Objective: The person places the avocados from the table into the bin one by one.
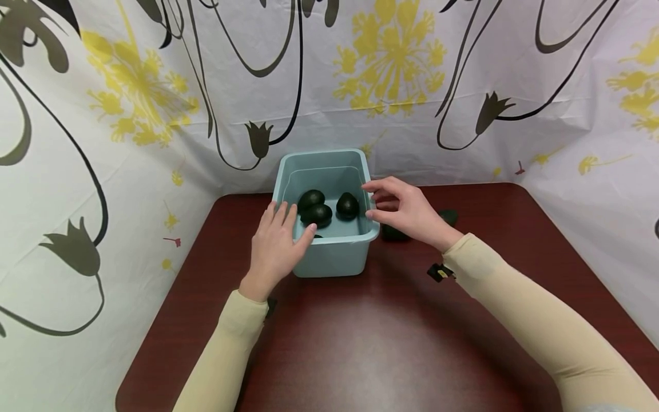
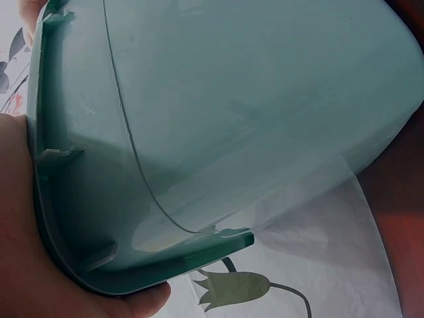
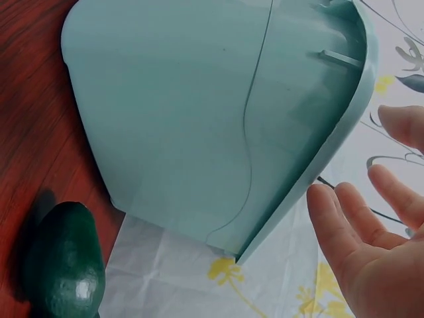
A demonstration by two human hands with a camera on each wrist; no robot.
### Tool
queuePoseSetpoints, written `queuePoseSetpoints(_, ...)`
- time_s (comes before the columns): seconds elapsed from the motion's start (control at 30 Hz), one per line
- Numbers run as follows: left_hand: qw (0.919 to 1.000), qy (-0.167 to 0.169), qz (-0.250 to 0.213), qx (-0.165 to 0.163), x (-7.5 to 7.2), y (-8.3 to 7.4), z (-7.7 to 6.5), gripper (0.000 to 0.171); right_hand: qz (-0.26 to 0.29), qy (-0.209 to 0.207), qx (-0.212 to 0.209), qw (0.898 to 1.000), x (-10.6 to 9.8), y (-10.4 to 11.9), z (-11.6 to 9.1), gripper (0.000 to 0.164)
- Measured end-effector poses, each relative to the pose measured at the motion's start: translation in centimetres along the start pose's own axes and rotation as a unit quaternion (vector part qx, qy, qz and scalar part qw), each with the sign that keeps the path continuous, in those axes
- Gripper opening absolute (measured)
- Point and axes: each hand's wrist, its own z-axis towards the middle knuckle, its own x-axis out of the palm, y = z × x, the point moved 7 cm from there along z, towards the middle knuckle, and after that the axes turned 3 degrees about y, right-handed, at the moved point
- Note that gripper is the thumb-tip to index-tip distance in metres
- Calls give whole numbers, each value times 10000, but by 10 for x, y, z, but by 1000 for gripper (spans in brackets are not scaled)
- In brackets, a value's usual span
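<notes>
A light blue-green plastic bin (image 1: 329,257) stands on the table with several dark green avocados (image 1: 347,206) inside. My left hand (image 1: 275,246) rests on its near left rim, fingers stretched forward and thumb over the near corner. In the left wrist view, the left hand (image 2: 20,218) lies along the rim, beside the bin's outer wall (image 2: 265,119). At the right rim hovers my right hand (image 1: 404,209), its fingers loosely bent and nothing between them. The right wrist view shows the right hand (image 3: 371,245) just beyond the rim, apart from it.
Outside the bin, to its right, an avocado (image 3: 65,265) lies on the dark red wooden table (image 1: 370,343). Another dark green one (image 1: 449,217) shows partly behind the right hand. A white flower-patterned cloth (image 1: 319,109) hangs behind the table and along its sides.
</notes>
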Motion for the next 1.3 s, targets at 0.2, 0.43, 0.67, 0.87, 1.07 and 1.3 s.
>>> queuePoseSetpoints(0.2,10000,-70,32,36,-2,-1,1,80,-61,-25,-20,10000,-2,2,-1,48)
queuePoseSetpoints(0.43,10000,-69,12,42,-2,0,1,79,-171,-29,-74,9998,-4,3,-2,48)
queuePoseSetpoints(0.67,10000,-14,12,3,0,0,0,79,-244,-25,-61,9997,-7,2,-5,48)
queuePoseSetpoints(0.87,10000,-14,21,-18,0,0,0,79,-379,-102,-91,9992,-12,5,-9,47)
queuePoseSetpoints(1.07,10000,8,8,-42,0,1,0,79,-578,-144,-164,9981,-18,10,-14,46)
queuePoseSetpoints(1.3,10000,66,16,-64,2,1,-1,81,-678,-139,-13,9976,-24,-5,-18,43)
